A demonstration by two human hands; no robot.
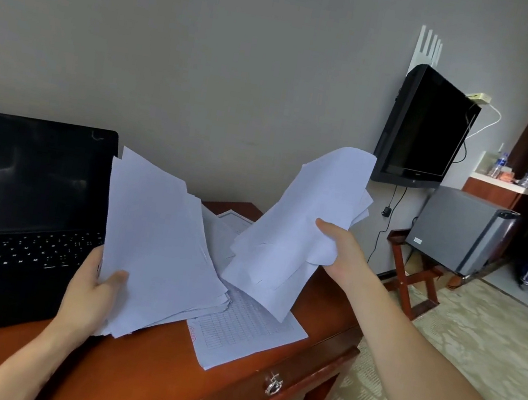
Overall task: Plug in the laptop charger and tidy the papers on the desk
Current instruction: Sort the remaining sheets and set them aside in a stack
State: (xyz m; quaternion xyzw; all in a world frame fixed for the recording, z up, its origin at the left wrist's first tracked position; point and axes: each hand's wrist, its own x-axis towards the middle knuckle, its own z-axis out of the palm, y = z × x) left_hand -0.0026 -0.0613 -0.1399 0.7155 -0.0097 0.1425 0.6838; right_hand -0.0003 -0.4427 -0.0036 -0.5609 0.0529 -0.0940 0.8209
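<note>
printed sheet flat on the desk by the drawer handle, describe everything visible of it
The printed sheet is white paper, flat and askew on the red-brown desk. It bears a faint grid table and a red stamp near its left edge; text unreadable. The stack in the left hand covers its far part; the bundle in the right hand hangs over it.

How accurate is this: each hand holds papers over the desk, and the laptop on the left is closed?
One error: the head view shows the laptop open, screen upright. The left hand and right hand each hold papers over the desk.
</note>
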